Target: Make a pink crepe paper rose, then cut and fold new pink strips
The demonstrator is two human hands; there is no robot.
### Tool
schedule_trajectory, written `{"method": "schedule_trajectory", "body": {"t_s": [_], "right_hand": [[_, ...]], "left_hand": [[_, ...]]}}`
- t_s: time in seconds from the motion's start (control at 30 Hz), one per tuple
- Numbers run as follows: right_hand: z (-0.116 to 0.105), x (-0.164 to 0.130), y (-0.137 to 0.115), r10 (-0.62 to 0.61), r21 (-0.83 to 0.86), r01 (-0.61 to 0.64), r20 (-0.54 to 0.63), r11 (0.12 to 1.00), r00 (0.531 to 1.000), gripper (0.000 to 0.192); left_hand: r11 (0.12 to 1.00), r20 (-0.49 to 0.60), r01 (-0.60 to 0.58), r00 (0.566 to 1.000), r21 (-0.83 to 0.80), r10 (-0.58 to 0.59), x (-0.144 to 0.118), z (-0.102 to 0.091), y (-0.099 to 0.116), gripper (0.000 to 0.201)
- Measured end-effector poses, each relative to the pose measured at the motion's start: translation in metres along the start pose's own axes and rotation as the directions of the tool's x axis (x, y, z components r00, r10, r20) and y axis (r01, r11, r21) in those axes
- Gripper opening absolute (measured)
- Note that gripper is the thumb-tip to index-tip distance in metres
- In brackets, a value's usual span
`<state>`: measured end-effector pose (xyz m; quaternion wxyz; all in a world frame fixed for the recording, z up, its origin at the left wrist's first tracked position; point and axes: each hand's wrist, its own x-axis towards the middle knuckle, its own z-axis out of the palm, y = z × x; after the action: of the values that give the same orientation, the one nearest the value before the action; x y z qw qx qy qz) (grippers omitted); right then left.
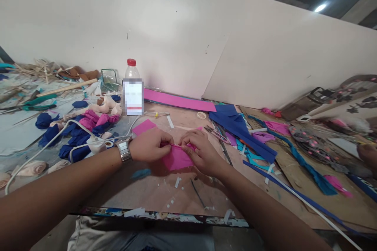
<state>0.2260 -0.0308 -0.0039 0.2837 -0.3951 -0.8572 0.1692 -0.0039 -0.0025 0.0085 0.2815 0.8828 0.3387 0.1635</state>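
Note:
Between both hands is a bright pink sheet (177, 160), thin like paper or cloth, with its upper edge rolled or folded over. My left hand (153, 144) pinches that edge on the left, its fingers curled. Close beside it, my right hand (203, 151) has thumb and fingers closed on the same edge and covers the sheet's right part. A flat pink piece (143, 126) lies just behind my left hand. Scissors (217, 134) rest beyond my right hand, near a roll of tape (201, 115).
Pink, blue and cream rolled pieces (85, 125) and a white cable (38, 149) crowd the left. A red-capped bottle (132, 70) stands behind a phone-like lit screen (133, 98). Long pink strips (179, 100) lie along the wall; blue strips (244, 129) spread right. Another person's hand (366, 153) shows far right.

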Motion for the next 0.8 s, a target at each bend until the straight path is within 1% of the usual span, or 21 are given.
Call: {"method": "schedule_trajectory", "body": {"t_s": [0.27,0.4,0.43,0.5,0.63,0.7,0.8], "right_hand": [[-0.0017,-0.0013,-0.0061,-0.016,-0.002,0.016,0.012,1.000,1.000,0.015],[-0.0011,-0.0028,-0.0073,-0.040,-0.036,0.042,0.030,0.998,0.999,0.006],[-0.0006,-0.0030,-0.0071,-0.040,-0.045,0.041,0.020,0.998,0.999,0.003],[0.0005,-0.0028,-0.0061,-0.051,-0.058,0.050,-0.017,0.997,0.999,0.004],[0.0008,-0.0019,-0.0045,-0.114,-0.082,0.106,-0.106,0.991,0.988,0.006],[0.0002,-0.0016,-0.0046,-0.149,-0.102,0.136,-0.130,0.985,0.980,0.006],[-0.0006,-0.0016,-0.0057,-0.186,-0.141,0.167,-0.137,0.976,0.973,0.009]], "left_hand": [[1.000,0.036,0.009,0.999,-0.014,-0.009,-0.0003,0.0037,-0.0020,0.021],[1.000,0.087,-0.013,0.996,-0.029,0.015,-0.0009,0.0041,-0.0027,0.024],[1.000,0.097,-0.014,0.995,-0.025,0.016,-0.0011,0.0039,-0.0025,0.025],[1.000,0.107,-0.015,0.994,-0.009,0.016,-0.0012,0.0033,-0.0018,0.027],[1.000,0.092,-0.009,0.996,0.008,0.008,-0.0003,0.0016,0.0000,0.020],[1.000,0.084,0.007,0.996,-0.010,-0.006,0.0005,0.0006,0.0006,0.021],[0.996,0.098,0.061,0.994,-0.063,-0.054,0.0008,-0.0010,0.0014,0.024]]}}
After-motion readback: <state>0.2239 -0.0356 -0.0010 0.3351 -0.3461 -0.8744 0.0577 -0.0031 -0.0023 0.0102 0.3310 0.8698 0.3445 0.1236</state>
